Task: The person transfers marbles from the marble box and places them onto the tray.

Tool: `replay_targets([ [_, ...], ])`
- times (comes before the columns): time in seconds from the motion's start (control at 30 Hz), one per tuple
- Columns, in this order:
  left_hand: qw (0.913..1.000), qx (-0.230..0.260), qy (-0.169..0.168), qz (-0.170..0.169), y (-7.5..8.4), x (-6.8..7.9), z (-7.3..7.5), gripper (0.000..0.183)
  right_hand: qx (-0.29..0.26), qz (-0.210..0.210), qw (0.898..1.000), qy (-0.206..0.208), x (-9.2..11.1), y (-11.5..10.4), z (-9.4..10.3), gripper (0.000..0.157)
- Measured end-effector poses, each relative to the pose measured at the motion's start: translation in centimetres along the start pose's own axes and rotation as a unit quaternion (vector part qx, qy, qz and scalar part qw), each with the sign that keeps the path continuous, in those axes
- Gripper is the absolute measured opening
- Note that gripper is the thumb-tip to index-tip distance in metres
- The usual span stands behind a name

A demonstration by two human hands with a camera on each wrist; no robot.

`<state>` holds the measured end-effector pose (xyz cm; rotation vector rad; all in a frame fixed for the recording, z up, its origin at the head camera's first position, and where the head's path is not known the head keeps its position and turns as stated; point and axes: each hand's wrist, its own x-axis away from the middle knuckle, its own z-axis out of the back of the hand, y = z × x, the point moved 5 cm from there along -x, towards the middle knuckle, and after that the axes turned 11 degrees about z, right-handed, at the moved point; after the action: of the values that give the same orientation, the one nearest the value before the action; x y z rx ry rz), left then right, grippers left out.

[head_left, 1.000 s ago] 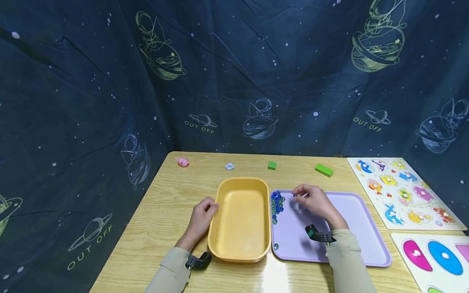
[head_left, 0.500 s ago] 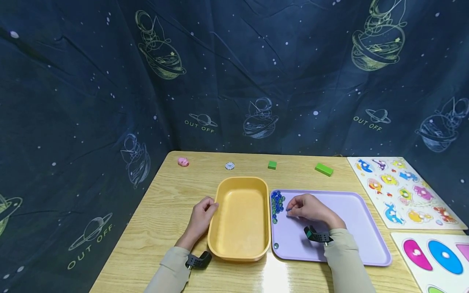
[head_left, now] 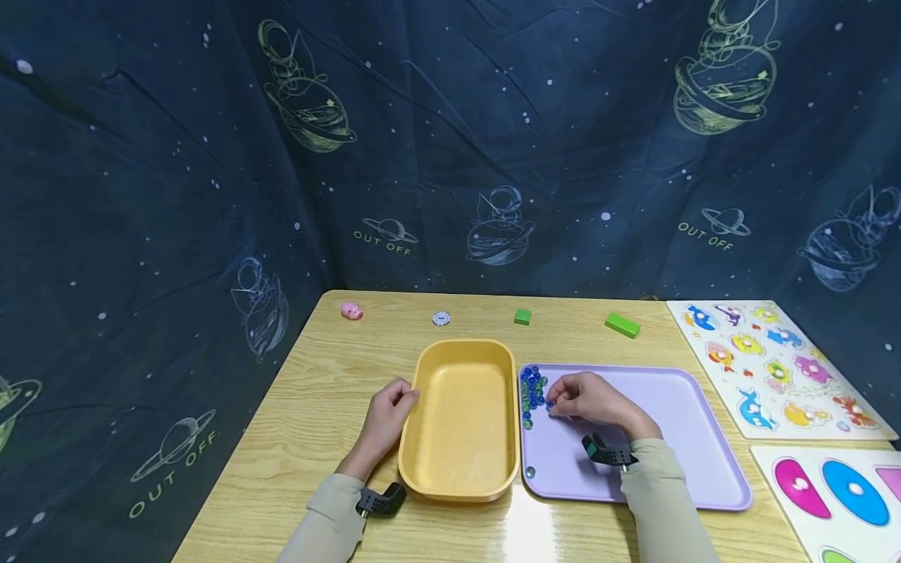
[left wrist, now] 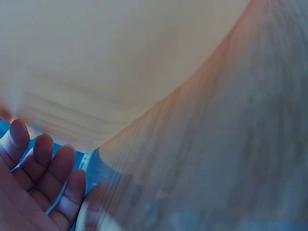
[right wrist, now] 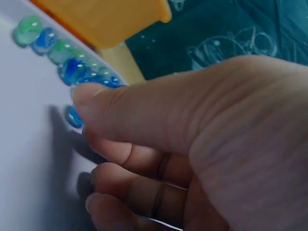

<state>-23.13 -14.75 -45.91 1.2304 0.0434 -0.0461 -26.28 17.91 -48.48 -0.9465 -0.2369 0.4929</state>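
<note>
In the head view my left hand [head_left: 387, 411] holds the left rim of a deep yellow basin [head_left: 415, 469], thumb at the rim. The left wrist view shows that hand's fingers [left wrist: 54, 171] bent by the basin's outer wall. My right hand [head_left: 591, 401] is low over a lilac tray [head_left: 676, 438], pinching a blue glass marble [right wrist: 73, 117] between thumb and fingers. Just left of it, blue and green marbles [head_left: 533, 389] crowd the tray's left edge. A lone green marble [head_left: 530, 472] sits near the tray's front left corner.
Along the back of the table lie a pink pig [head_left: 352, 311], a white-and-blue chip [head_left: 441, 318], a small green block [head_left: 522, 317] and a longer green block [head_left: 622, 325]. Two puzzle boards, one with sea animals [head_left: 774, 363] and one with shapes [head_left: 838, 500], lie at the right.
My right hand has come left and toward me with the blue marble, down to the edge of the marble group. My left hand and the basin have stayed in place.
</note>
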Motion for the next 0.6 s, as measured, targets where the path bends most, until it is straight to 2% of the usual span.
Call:
replay_targets([
  [0.1, 1.0000, -0.001, 0.002, 0.000, 0.0, 0.0, 0.0, 0.022, -0.019, -0.003, 1.000, 0.018, 0.2, -0.1, 0.6, 0.014],
  [0.33, 1.0000, 0.006, -0.004, 0.001, -0.3, -0.1, 0.0, 0.022, -0.021, -0.011, 0.994, 0.106, 0.2, -1.0, 2.3, 0.021],
  [0.5, 0.9998, 0.005, -0.015, 0.008, -0.3, 0.0, 0.0, 0.021, -0.022, -0.001, 0.992, 0.124, 0.0, -2.6, 2.5, 0.027],
  [0.6, 0.9998, 0.000, -0.018, 0.011, -0.3, 0.0, 0.1, 0.021, -0.020, 0.010, 0.991, 0.130, 0.0, -3.6, 2.5, 0.025],
])
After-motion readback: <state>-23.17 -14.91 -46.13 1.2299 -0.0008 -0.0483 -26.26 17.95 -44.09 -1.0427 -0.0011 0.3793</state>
